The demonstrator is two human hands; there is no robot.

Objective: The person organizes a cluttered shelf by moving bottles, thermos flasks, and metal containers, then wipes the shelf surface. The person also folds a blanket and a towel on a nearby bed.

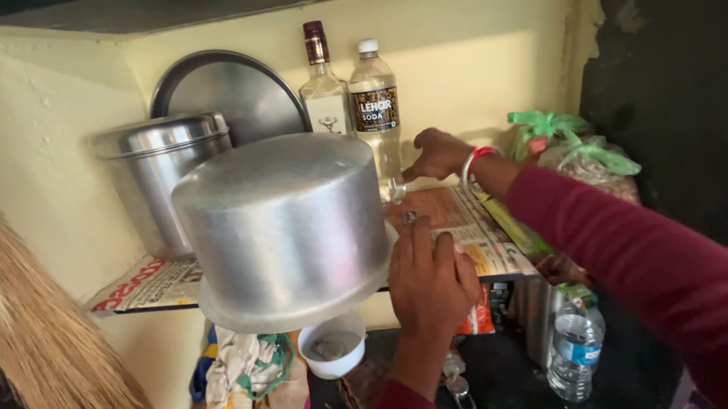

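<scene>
The left hand [429, 278] is pressed flat, fingers extended, against the side and rim of an upturned aluminium pot [285, 226], apparently to steady it at the shelf's front edge, which its rim overhangs. The right hand [437, 154] is reached further back, fingers curled around something small beside the clear plastic bottle [375, 103]; what is gripped cannot be told. A newspaper lining [467, 232] is spread under everything, presumably to protect the shelf. Behind are stood a steel canister [156, 171] and a round tray [231, 90] leaned on the wall.

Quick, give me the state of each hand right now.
Left hand: fingers flat against the rim of the upturned metal pot, steadying it.
Right hand: fingers curled on something small beside the bottles; cannot tell what.
</scene>
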